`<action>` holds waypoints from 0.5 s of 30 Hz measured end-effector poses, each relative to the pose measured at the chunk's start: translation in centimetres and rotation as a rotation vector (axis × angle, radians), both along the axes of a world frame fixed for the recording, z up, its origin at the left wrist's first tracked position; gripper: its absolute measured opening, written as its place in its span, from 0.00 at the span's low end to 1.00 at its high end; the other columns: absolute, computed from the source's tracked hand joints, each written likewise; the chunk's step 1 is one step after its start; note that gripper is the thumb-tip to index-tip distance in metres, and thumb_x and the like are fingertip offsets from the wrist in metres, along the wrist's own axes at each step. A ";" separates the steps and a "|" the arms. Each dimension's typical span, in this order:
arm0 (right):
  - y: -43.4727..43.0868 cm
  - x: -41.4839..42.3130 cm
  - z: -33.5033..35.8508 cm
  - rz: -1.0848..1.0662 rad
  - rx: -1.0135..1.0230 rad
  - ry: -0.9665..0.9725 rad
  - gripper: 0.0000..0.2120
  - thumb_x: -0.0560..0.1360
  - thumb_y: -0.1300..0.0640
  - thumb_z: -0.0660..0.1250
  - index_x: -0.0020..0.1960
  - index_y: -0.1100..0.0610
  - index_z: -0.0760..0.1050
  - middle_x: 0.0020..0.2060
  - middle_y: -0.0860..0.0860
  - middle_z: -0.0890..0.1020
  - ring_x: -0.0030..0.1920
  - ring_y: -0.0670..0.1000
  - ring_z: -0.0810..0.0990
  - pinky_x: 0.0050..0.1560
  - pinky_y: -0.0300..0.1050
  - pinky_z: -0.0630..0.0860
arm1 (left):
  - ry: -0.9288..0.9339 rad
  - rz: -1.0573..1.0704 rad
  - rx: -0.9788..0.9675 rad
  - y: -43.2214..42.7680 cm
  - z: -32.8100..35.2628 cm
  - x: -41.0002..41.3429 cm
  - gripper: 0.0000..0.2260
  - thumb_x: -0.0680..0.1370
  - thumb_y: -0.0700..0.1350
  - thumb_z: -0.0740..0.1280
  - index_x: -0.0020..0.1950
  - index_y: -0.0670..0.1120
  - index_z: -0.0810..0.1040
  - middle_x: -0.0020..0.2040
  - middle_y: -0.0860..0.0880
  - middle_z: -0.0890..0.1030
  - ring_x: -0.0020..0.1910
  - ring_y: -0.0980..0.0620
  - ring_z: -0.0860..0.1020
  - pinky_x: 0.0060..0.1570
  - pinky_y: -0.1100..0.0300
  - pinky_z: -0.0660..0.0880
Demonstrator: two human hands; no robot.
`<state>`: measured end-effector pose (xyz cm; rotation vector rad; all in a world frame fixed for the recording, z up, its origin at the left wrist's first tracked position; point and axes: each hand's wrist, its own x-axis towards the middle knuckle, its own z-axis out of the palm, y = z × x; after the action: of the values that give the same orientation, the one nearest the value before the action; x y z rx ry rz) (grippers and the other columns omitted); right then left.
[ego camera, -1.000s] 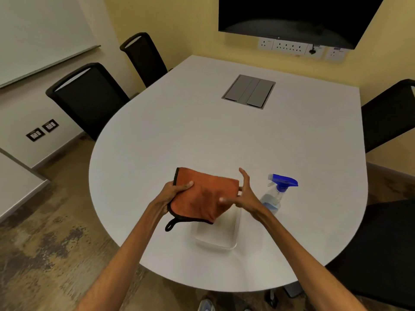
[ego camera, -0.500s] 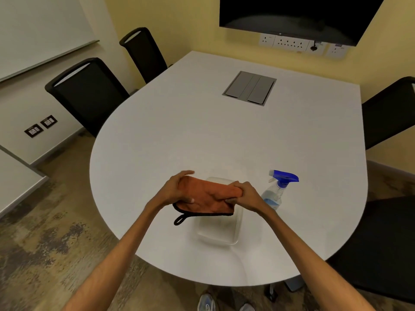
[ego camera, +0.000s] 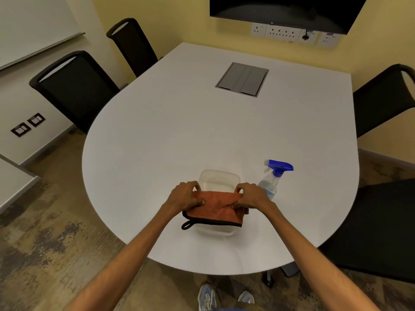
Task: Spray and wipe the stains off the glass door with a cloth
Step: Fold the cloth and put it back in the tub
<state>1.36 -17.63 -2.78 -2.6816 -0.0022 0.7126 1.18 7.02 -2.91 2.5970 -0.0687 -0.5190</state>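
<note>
- A pair of pale sneakers (ego camera: 206, 297) stands on the mottled floor, on the near side of the clear plastic container (ego camera: 219, 177) and below the desk's edge.
- The left hand (ego camera: 185, 195) pinches the left end of the orange cloth (ego camera: 215, 209) with curled fingers. The right hand (ego camera: 250, 196) pinches the right end the same way.
- The cloth is folded and fuzzy like microfibre, with black edging and a small black hanging loop (ego camera: 186, 225) at its lower left corner. It is held over the near half of the container.
- It looks soft, light and limp, and will likely sag or unfold if held by one corner. Bunching it into a pad in one palm would free the other hand.
- The container is a shallow clear tub with rounded corners. I cannot tell what, if anything, is in it.
- A spray bottle (ego camera: 272, 178) stands upright just right of the container, with a translucent body, a blue trigger head and some liquid inside.
- It is probably light and smooth-sided, and best gripped at the neck under the trigger.
- The white desk (ego camera: 179, 131) is matte with a rounded near end. A grey flap hatch (ego camera: 242, 79) is set into it well beyond the container.
- Black chairs (ego camera: 76, 86) flank the desk. Wall sockets (ego camera: 281, 32) and a dark screen (ego camera: 285, 12) sit on the yellow wall farthest off.
- No glass door is in view.
</note>
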 end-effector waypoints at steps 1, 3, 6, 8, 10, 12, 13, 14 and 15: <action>0.3 -0.3 -0.4 -0.005 -0.029 -0.017 0.26 0.67 0.42 0.76 0.61 0.52 0.76 0.54 0.52 0.82 0.53 0.53 0.81 0.53 0.47 0.78 | -0.037 0.003 0.022 -0.6 -0.4 -0.3 0.19 0.68 0.54 0.76 0.55 0.50 0.78 0.42 0.50 0.79 0.49 0.47 0.80 0.42 0.58 0.71; 0.7 -0.8 -1.0 -0.038 -0.046 -0.059 0.25 0.68 0.43 0.75 0.60 0.53 0.77 0.52 0.52 0.83 0.51 0.53 0.82 0.50 0.46 0.78 | -0.096 0.036 0.034 -1.3 -1.2 -0.7 0.16 0.69 0.52 0.74 0.54 0.48 0.80 0.40 0.49 0.82 0.46 0.46 0.81 0.41 0.58 0.71; 1.4 -1.2 -1.6 -0.090 -0.046 -0.136 0.22 0.67 0.43 0.75 0.56 0.55 0.79 0.48 0.53 0.84 0.49 0.54 0.83 0.47 0.46 0.77 | -0.143 0.060 0.061 -1.7 -2.1 -0.8 0.14 0.69 0.51 0.72 0.51 0.46 0.81 0.43 0.46 0.84 0.45 0.45 0.81 0.42 0.57 0.74; 2.0 -1.3 -1.9 -0.113 -0.045 -0.181 0.20 0.67 0.43 0.75 0.50 0.56 0.81 0.44 0.53 0.85 0.46 0.54 0.83 0.45 0.45 0.77 | -0.167 0.048 0.083 -1.7 -2.7 -0.5 0.13 0.70 0.50 0.71 0.51 0.45 0.82 0.47 0.47 0.83 0.48 0.45 0.81 0.46 0.56 0.73; 2.8 -1.5 -2.4 -0.116 -0.061 -0.216 0.17 0.67 0.43 0.74 0.44 0.57 0.81 0.40 0.53 0.85 0.44 0.55 0.83 0.46 0.46 0.75 | -0.195 0.004 0.123 -1.8 -3.2 -0.2 0.14 0.70 0.50 0.71 0.52 0.46 0.83 0.52 0.47 0.80 0.52 0.46 0.78 0.52 0.55 0.70; 3.4 -1.7 -3.2 -0.122 -0.095 -0.245 0.13 0.68 0.46 0.72 0.40 0.57 0.79 0.38 0.54 0.84 0.44 0.56 0.82 0.49 0.46 0.70 | -0.219 -0.055 0.207 -2.0 -3.7 -0.1 0.15 0.71 0.51 0.70 0.55 0.46 0.83 0.53 0.46 0.79 0.57 0.46 0.75 0.57 0.52 0.67; 3.7 -1.7 -3.5 -0.130 -0.107 -0.250 0.12 0.69 0.48 0.72 0.39 0.57 0.78 0.39 0.55 0.84 0.44 0.56 0.81 0.51 0.47 0.69 | -0.228 -0.081 0.244 -2.2 -4.0 -0.1 0.15 0.72 0.51 0.69 0.56 0.47 0.83 0.53 0.47 0.79 0.59 0.47 0.74 0.59 0.51 0.66; 3.9 -1.8 -3.8 -0.135 -0.119 -0.252 0.10 0.69 0.50 0.71 0.38 0.57 0.76 0.39 0.55 0.83 0.45 0.56 0.80 0.54 0.48 0.69 | -0.237 -0.100 0.268 -2.3 -4.3 -0.1 0.14 0.73 0.50 0.68 0.56 0.47 0.82 0.52 0.47 0.80 0.60 0.47 0.72 0.61 0.50 0.64; 4.2 -1.9 -4.2 -0.134 -0.131 -0.256 0.08 0.69 0.52 0.70 0.38 0.57 0.76 0.39 0.55 0.83 0.46 0.56 0.79 0.57 0.49 0.68 | -0.246 -0.110 0.278 -2.4 -4.6 -0.2 0.13 0.73 0.49 0.68 0.55 0.47 0.83 0.51 0.47 0.81 0.61 0.48 0.72 0.63 0.49 0.63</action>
<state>-0.55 -13.46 -6.96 -2.8468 0.1623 0.3363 0.97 4.59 -7.48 2.9314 -0.2380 -0.2584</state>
